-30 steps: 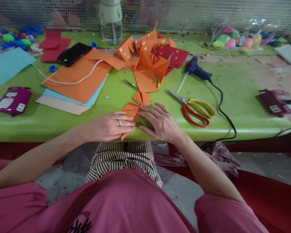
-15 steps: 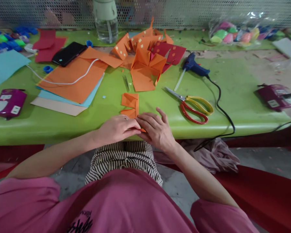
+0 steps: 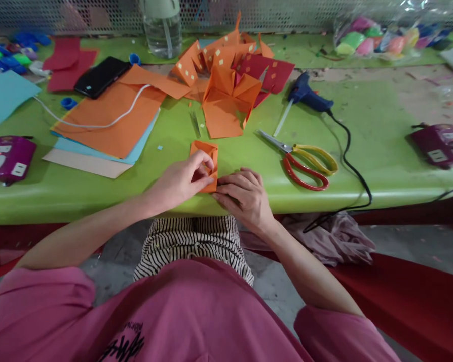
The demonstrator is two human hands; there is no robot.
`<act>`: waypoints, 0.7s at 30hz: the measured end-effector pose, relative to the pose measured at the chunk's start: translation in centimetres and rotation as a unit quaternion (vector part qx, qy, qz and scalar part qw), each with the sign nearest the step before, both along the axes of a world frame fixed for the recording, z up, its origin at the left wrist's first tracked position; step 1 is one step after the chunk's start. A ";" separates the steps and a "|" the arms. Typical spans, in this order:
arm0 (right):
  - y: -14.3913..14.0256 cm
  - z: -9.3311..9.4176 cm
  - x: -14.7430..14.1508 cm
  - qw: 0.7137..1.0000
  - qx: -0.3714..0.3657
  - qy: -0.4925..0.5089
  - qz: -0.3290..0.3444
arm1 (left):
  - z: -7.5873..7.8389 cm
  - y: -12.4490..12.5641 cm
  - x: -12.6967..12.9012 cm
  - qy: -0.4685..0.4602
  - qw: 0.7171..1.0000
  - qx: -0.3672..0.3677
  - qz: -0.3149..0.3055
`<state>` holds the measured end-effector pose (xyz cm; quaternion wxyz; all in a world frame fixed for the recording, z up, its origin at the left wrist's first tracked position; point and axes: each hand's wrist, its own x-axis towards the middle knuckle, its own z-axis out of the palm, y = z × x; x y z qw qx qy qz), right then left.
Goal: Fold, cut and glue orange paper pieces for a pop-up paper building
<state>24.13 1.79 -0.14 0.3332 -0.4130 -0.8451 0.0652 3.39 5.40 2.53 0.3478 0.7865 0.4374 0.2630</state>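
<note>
1. Broadly, sits under and ahead of both hands: green table (image 3: 362, 166), strewn with craft things.
2. Lies ahead and to the left of the left hand (image 3: 181, 181): stack of paper sheets (image 3: 109, 120), orange on top, with a white cable across it.
3. Stands straight ahead of the hands: pile of folded orange shapes (image 3: 226, 100).
4. Rest just to the right of the right hand (image 3: 245, 196), not touched: scissors (image 3: 305, 166); farther ahead, a blue glue gun (image 3: 305, 95).
5. Pinches the near part of the small orange paper piece (image 3: 206, 156), thumb on top and fingers curled round: left hand.
6. Presses down with curled fingertips on the piece's right lower edge, at the table's near rim: right hand, closed over the paper rather than lifting it.
7. Looks like a fold in progress, a crease held between the two hands on the tabletop.
8. Calls, by judgement, for steady pressure from one hand and a firm run of the fingertips along the fold, edges kept aligned.
</note>
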 end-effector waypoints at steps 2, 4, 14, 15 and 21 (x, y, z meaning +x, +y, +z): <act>-0.1 0.1 -0.1 1.000 -0.005 0.001 0.000 | 0.0 -0.1 0.0 0.005 1.000 0.020 0.004; -0.2 0.3 -0.4 1.000 -0.028 0.002 -0.008 | 0.0 -0.3 0.1 0.012 0.999 0.042 0.011; -0.1 0.1 -0.1 0.998 0.026 -0.060 -0.004 | -0.1 -0.9 -0.2 0.123 0.969 0.212 0.012; -0.1 0.0 0.0 0.997 0.038 -0.069 -0.001 | -0.1 -0.9 -0.7 0.122 0.964 0.235 0.006; 0.0 -0.3 0.2 0.992 0.070 -0.105 0.028 | -0.6 -1.3 -4.1 0.136 0.920 0.335 -0.152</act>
